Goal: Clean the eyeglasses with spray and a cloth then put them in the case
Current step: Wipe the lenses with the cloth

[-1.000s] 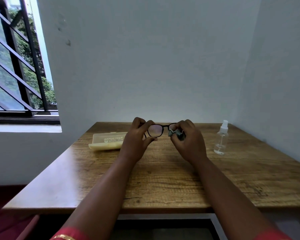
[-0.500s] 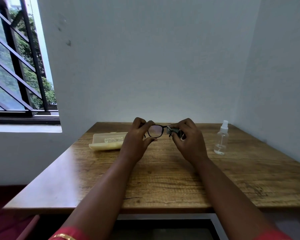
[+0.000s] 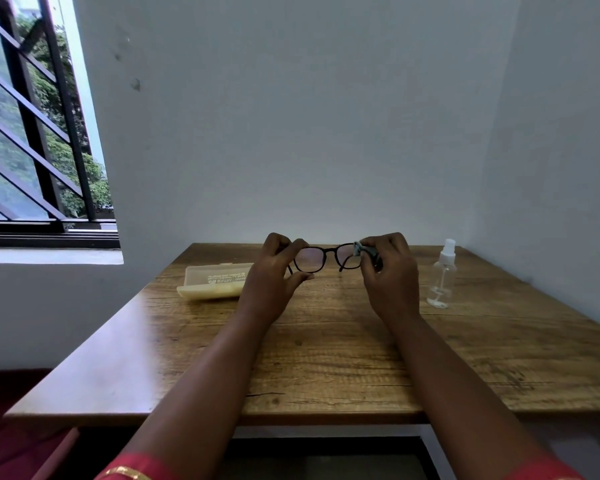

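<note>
Black-framed eyeglasses (image 3: 328, 259) are held above the wooden table (image 3: 326, 358), lenses facing me. My left hand (image 3: 274, 271) pinches the left end of the frame between fingers and thumb. My right hand (image 3: 390, 275) pinches a small grey-green cloth (image 3: 361, 249) against the outer part of the right lens. An open pale yellow case (image 3: 210, 282) lies on the table to the left of my left hand. A clear spray bottle (image 3: 442, 275) with a white nozzle stands upright to the right of my right hand.
The table sits in a corner, with white walls behind and to the right. A barred window (image 3: 32, 133) is at the left. A bare stretch of tabletop lies between my arms and toward the front edge.
My right hand with the cloth has slid outward to the right along the right lens, so more of that lens shows. My left hand keeps its hold in place.
</note>
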